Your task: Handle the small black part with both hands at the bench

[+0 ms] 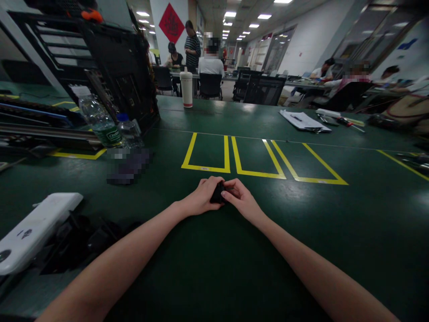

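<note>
Both hands meet at the middle of the dark green table (214, 250), around a small black object (217, 193) whose kind I cannot make out. My left hand (203, 197) is closed round its left side, thumb along the near edge. From the right, my right hand (239, 196) touches it with thumb and curled fingers. The fingers cover much of the object. Just beyond the hands, yellow tape outlines (261, 174) mark the tabletop.
At left lie a white device (40, 228), black parts (77, 243), a clear bottle (100, 120), a blue-capped bottle (129, 132) and a black computer case (124, 76). A white tumbler (186, 89) stands far back; a clipboard (303, 120) and screwdriver (350, 124) lie right. Several people sit or stand beyond.
</note>
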Motion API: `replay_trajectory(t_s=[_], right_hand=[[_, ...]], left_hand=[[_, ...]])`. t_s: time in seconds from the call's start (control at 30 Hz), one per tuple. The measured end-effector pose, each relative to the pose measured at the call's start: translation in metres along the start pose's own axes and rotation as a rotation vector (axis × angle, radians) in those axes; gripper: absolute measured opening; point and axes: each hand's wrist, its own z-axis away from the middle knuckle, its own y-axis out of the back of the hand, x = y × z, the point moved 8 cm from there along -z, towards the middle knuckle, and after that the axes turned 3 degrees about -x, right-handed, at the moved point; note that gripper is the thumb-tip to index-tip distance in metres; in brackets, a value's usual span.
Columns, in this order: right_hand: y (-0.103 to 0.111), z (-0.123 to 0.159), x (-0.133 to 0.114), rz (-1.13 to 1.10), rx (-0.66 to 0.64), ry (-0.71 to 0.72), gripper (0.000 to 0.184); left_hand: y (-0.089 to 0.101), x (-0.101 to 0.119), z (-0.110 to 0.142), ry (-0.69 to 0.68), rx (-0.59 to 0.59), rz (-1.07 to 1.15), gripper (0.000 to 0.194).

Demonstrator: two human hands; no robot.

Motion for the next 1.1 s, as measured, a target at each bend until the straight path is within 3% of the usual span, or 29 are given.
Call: replay_trajectory(t_s=[0.1,0.27,0.43,0.67,0.8,0.97,1.1], right_hand=[[-0.001,0.001,0.003,0.044,-0.022,-0.038,0.023],[-0.006,0.005,-0.003,-0.006,-0.059,0.031,0.023],[-0.005,0.005,-0.004,-0.043,-0.014,0.040,0.019],[-0.002,0.003,0.001,0.070,0.009,-0.020,0.024],[-0.006,0.007,-0.006,0.029,-0.018,0.037,0.022],[-0.005,0.008,-0.011,0.036,0.050,0.098,0.016],[-0.001,0.004,-0.004,0.065,0.081,0.041,0.022]], left_hand=[[-0.002,-0.002,0.000,0.015,-0.005,0.005,0.054],[-0.001,-0.001,0.001,0.017,-0.010,0.013,0.054],[-0.001,-0.002,0.001,0.016,-0.005,0.014,0.054],[-0.003,-0.004,0.001,0.017,-0.014,0.021,0.054],[-0.001,-0.003,0.001,0.013,-0.009,0.022,0.053],[-0.002,-0.002,0.000,-0.003,-0.006,0.006,0.053],[-0.003,-0.003,-0.001,0.003,-0.001,-0.004,0.054]])
